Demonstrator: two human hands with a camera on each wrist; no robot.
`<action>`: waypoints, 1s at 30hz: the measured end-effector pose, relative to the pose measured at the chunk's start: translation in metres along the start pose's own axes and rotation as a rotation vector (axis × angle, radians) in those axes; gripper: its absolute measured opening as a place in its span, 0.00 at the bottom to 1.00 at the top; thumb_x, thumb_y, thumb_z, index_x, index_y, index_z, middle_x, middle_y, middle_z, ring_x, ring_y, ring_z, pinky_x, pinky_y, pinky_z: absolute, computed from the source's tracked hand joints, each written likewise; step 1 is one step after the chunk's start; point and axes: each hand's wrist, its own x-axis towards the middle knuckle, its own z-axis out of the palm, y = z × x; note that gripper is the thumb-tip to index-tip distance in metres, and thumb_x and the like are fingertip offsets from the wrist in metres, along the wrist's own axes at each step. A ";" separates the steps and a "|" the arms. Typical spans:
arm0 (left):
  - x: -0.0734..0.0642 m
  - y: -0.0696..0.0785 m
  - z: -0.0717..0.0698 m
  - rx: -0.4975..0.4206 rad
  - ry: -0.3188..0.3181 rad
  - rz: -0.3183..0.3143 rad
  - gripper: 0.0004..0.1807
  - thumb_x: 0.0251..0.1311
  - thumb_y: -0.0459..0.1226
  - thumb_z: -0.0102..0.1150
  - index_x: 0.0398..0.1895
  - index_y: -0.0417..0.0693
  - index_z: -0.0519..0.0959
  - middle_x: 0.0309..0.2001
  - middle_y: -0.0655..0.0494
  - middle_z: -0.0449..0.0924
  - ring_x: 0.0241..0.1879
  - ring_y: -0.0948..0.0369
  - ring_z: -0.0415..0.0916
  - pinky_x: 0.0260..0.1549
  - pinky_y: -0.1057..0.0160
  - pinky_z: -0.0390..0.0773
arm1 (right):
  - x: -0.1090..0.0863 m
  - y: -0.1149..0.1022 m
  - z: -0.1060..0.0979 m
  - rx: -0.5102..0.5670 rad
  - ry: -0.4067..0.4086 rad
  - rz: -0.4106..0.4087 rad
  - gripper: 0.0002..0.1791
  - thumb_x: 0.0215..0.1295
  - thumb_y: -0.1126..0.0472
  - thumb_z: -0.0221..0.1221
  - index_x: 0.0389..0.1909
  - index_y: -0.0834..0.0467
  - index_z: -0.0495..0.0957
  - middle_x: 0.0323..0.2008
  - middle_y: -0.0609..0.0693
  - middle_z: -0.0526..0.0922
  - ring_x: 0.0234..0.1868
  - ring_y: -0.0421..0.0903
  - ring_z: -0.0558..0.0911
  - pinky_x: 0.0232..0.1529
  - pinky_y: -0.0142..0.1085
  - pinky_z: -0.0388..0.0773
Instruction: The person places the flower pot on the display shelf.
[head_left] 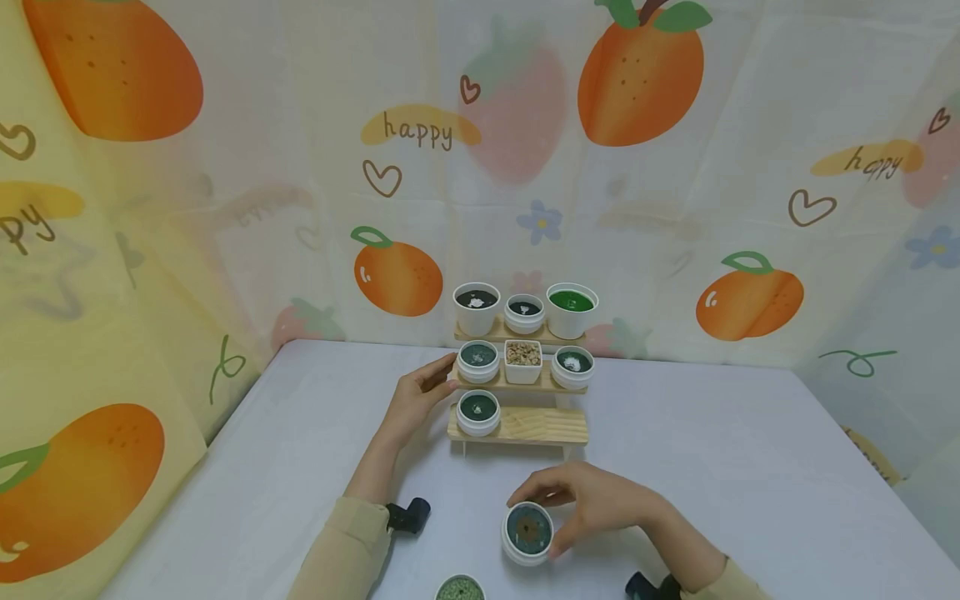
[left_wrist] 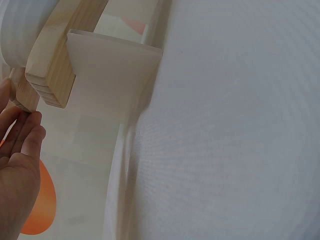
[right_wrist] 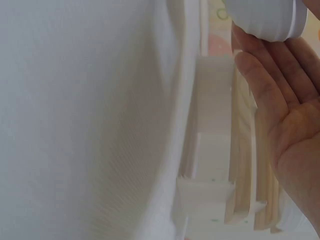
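Note:
A tiered wooden stand (head_left: 555,425) with white supports holds several small white pots. My left hand (head_left: 416,400) is at the left end of its middle plank (left_wrist: 22,92), thumb on one side and fingers on the other, pinching it. Below the stand's front, my right hand (head_left: 592,500) grips a round white pot (head_left: 527,533) between thumb and fingers. That pot has a dark green top with a brown centre. In the right wrist view, the pot's ribbed white side (right_wrist: 265,17) shows above the fingers. A dark green-topped pot (head_left: 478,413) occupies the front plank's left end.
A light green-filled pot (head_left: 460,588) sits at the near table edge, partly cut off. The middle plank bears a square pot of tan bits (head_left: 522,358) between two round pots. Three pots, one bright green (head_left: 572,300), line the top plank. A fruit-printed curtain (head_left: 300,167) hangs behind.

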 end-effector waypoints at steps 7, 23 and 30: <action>0.001 -0.001 0.000 0.010 0.000 0.002 0.28 0.64 0.37 0.63 0.69 0.47 0.71 0.70 0.51 0.72 0.70 0.51 0.70 0.71 0.53 0.69 | 0.000 0.004 -0.014 -0.033 0.145 0.001 0.32 0.51 0.55 0.74 0.60 0.48 0.77 0.56 0.49 0.83 0.57 0.34 0.79 0.62 0.23 0.75; 0.002 -0.002 0.000 0.008 -0.009 -0.012 0.29 0.65 0.35 0.62 0.69 0.45 0.70 0.70 0.49 0.71 0.70 0.50 0.69 0.71 0.52 0.69 | 0.012 -0.004 -0.029 -0.030 0.515 0.045 0.35 0.47 0.57 0.76 0.59 0.54 0.77 0.56 0.51 0.83 0.56 0.44 0.82 0.61 0.30 0.80; 0.004 -0.005 -0.001 0.010 -0.010 -0.015 0.29 0.65 0.36 0.62 0.70 0.45 0.70 0.71 0.49 0.70 0.71 0.50 0.68 0.72 0.52 0.68 | 0.024 -0.007 -0.028 0.050 0.653 0.090 0.34 0.48 0.60 0.75 0.59 0.58 0.77 0.55 0.57 0.83 0.53 0.47 0.83 0.59 0.36 0.83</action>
